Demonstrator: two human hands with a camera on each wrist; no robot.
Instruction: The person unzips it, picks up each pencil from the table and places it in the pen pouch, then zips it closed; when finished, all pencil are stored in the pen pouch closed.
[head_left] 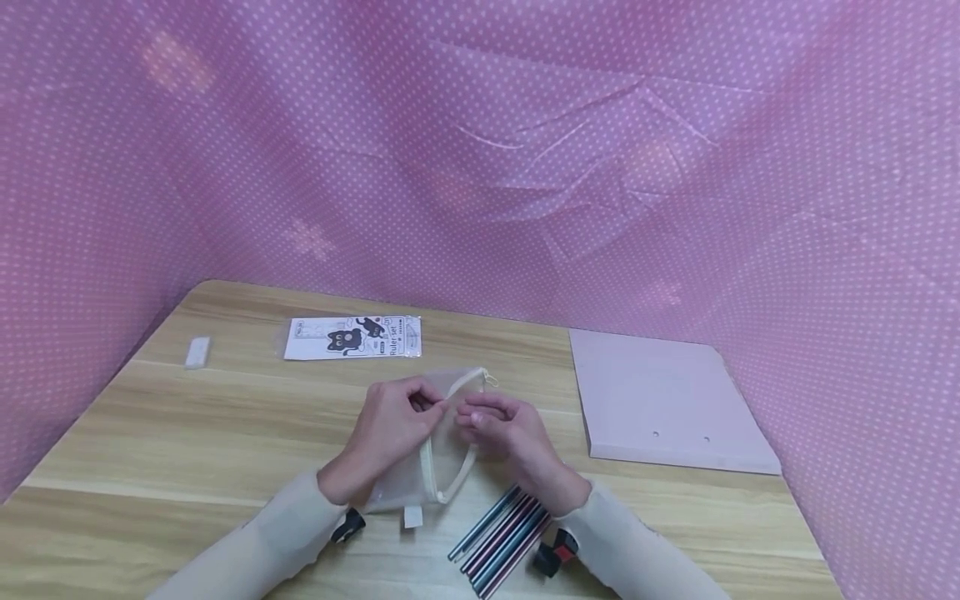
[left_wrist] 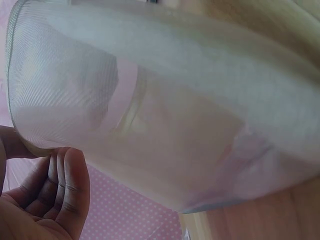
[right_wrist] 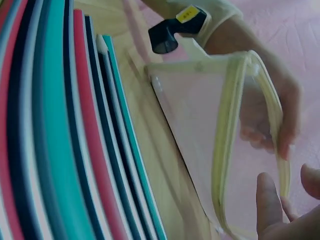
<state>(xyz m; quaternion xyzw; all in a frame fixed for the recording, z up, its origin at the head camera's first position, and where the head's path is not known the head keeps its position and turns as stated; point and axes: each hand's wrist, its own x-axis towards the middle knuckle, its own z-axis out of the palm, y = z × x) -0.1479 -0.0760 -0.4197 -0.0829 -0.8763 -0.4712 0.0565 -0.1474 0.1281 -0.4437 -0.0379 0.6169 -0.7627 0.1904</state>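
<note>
A translucent mesh pouch (head_left: pixel 452 457) with a cream zipper edge stands unzipped between the hands, its mouth gaping. My left hand (head_left: pixel 393 421) pinches one side of the mouth between thumb and fingers. In the left wrist view, pale mesh (left_wrist: pixel 175 125) fills most of the picture beside the fingertips. My right hand (head_left: pixel 517 437) is at the opposite side of the opening, fingers loosely bent, thumb apart, holding nothing. Below the right wrist lies a bundle of pencils (head_left: pixel 504 537) in dark, red and teal stripes; these pencils (right_wrist: pixel 55 120) loom large in the right wrist view.
Toward the back of the wooden table (head_left: pixel 247 425) lies a packaged ruler set (head_left: pixel 352 337) with black cats on it. A small white eraser-like block (head_left: pixel 197 352) is at the far left. A pale flat folder (head_left: pixel 667 400) with two holes lies right. Pink dotted cloth (head_left: pixel 480 167) surrounds the table.
</note>
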